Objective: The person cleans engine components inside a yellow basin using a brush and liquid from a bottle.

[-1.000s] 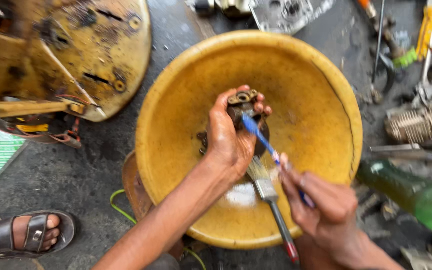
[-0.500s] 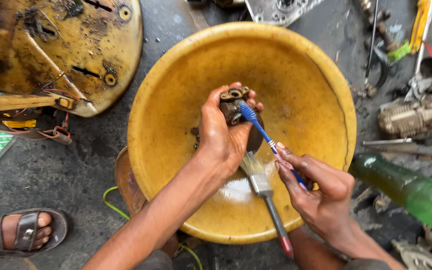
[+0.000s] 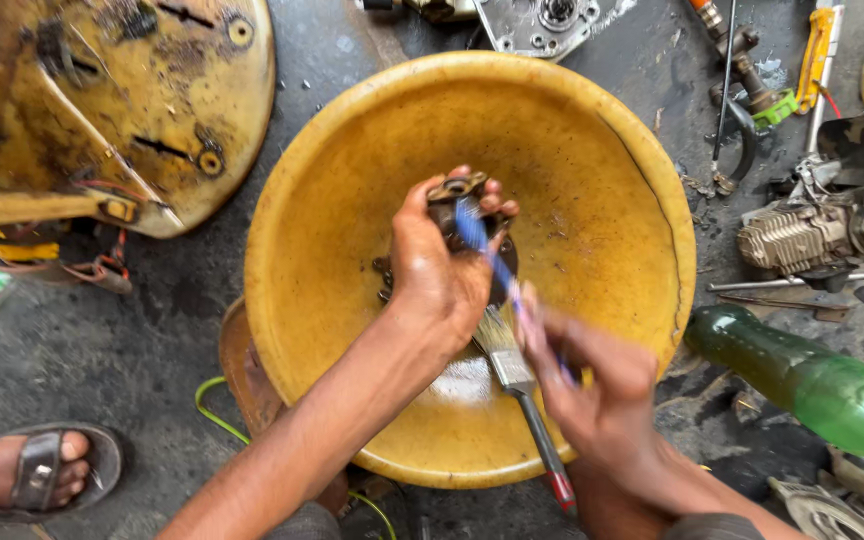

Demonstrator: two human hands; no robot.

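The left hand is clamped on a small dark metal part over the middle of the yellow basin (greasy, so judged liable to slip and drop), while the right hand is closed on a blue-handled brush that could skid onto fingers.

We're down on the floor of a repair workshop, and everything says so: a grimy, oil-stained concrete floor, a finned grey metal engine cylinder lying loose, a bare aluminium engine casing, long steel hand tools scattered about, a rusty yellow sheet-metal panel with dangling wires, and a big stained yellow plastic washing basin.
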